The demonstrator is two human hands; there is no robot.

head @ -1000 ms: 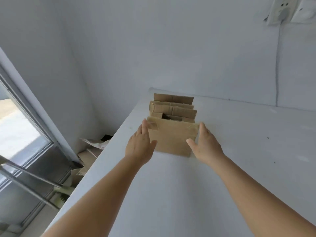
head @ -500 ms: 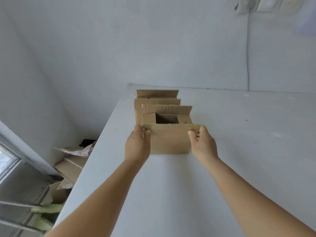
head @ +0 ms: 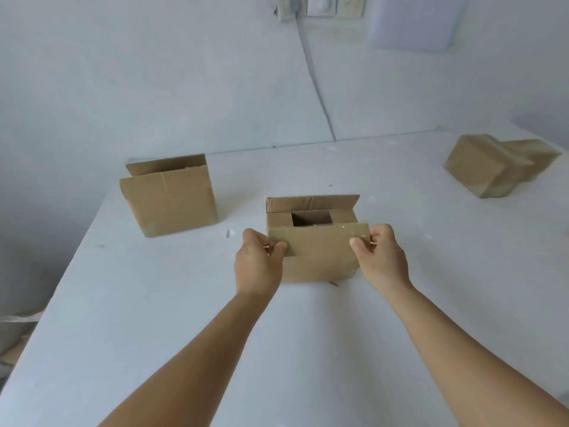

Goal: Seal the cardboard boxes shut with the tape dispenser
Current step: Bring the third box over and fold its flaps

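An open cardboard box [head: 317, 257] stands on the white table [head: 308, 349] in front of me. Its far flap stands up and its near flap hangs toward me. My left hand [head: 257, 263] pinches the left end of that near flap. My right hand [head: 380, 257] pinches its right end. A second open box [head: 171, 201] stands at the back left of the table. Two closed, taped boxes [head: 492, 167] lie at the far right. No tape dispenser is in view.
The table's left edge [head: 61, 272] drops off toward cardboard scraps [head: 12, 337] on the floor. A white wall runs behind the table, with sockets [head: 320, 6] and a cable [head: 317, 84] hanging down.
The box in my hands has come away from the row at the left edge toward the table's middle. My view has swung right, which shows the taped boxes.
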